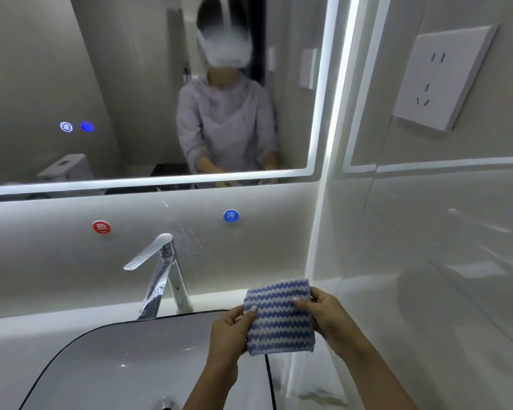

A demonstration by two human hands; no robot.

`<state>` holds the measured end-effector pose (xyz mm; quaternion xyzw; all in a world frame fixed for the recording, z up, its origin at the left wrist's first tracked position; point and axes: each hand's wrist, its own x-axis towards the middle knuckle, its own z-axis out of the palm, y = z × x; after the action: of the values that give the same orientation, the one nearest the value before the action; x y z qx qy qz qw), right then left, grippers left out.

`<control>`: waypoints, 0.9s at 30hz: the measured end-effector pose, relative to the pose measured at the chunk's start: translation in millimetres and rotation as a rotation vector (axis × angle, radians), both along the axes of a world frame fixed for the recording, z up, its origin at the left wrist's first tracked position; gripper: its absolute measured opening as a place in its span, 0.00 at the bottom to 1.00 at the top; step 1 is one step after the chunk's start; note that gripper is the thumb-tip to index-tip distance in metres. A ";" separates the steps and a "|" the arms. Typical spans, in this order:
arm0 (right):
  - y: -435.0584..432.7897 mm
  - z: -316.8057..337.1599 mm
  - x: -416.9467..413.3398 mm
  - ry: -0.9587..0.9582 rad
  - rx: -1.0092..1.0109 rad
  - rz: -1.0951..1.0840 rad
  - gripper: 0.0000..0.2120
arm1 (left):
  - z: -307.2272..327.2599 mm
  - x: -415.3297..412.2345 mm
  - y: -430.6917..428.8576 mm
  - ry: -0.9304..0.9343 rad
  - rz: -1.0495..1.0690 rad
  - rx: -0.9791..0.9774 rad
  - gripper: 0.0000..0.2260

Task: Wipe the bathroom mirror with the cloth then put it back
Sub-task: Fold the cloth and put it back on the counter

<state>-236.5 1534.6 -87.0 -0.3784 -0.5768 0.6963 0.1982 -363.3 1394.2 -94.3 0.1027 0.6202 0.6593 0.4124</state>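
A folded cloth (280,318) with blue and white zigzag stripes is held upright over the right rim of the sink. My left hand (230,332) pinches its left edge between thumb and fingers. My right hand (328,315) grips its right edge, thumb on the front. The lit-edged mirror (125,84) fills the upper left of the wall, well above both hands, and reflects a person in a grey top.
A chrome faucet (160,273) stands behind the sink basin (71,350), left of the cloth. Red (101,227) and blue (231,216) round stickers sit on the wall below the mirror. A white wall socket (442,78) is on the right wall. Two touch buttons (77,126) glow on the mirror.
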 end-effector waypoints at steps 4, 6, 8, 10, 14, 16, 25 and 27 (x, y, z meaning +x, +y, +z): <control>8.1 -28.2 4.4 -0.008 -0.063 -0.042 0.09 | -26.8 4.4 13.1 -0.013 0.018 -0.067 0.07; 10.2 -42.7 3.9 -0.015 -0.073 -0.093 0.08 | -36.6 5.7 20.1 -0.009 0.030 -0.094 0.08; 13.2 -54.0 1.4 -0.028 -0.067 -0.146 0.08 | -44.9 6.9 28.2 -0.005 0.046 -0.116 0.08; 18.6 -61.9 -3.2 -0.044 -0.042 -0.191 0.06 | -51.9 7.5 37.0 0.003 0.063 -0.123 0.08; 34.8 -73.6 -14.6 -0.092 0.051 -0.232 0.03 | -63.1 5.0 54.0 0.033 0.065 -0.107 0.11; 43.0 -80.8 -20.0 -0.118 0.081 -0.228 0.02 | -68.9 0.8 61.8 0.037 0.062 -0.109 0.13; 76.9 -113.5 -38.5 -0.186 0.035 -0.230 0.04 | -95.2 -10.7 98.9 0.083 0.076 -0.209 0.16; 81.4 -121.5 -43.4 -0.200 0.030 -0.242 0.05 | -101.3 -12.1 107.1 0.130 0.084 -0.249 0.15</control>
<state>-279.9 1616.0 -208.5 -0.5095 -0.5540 0.6176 0.2281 -375.4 1501.2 -195.6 0.0673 0.7265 0.5858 0.3529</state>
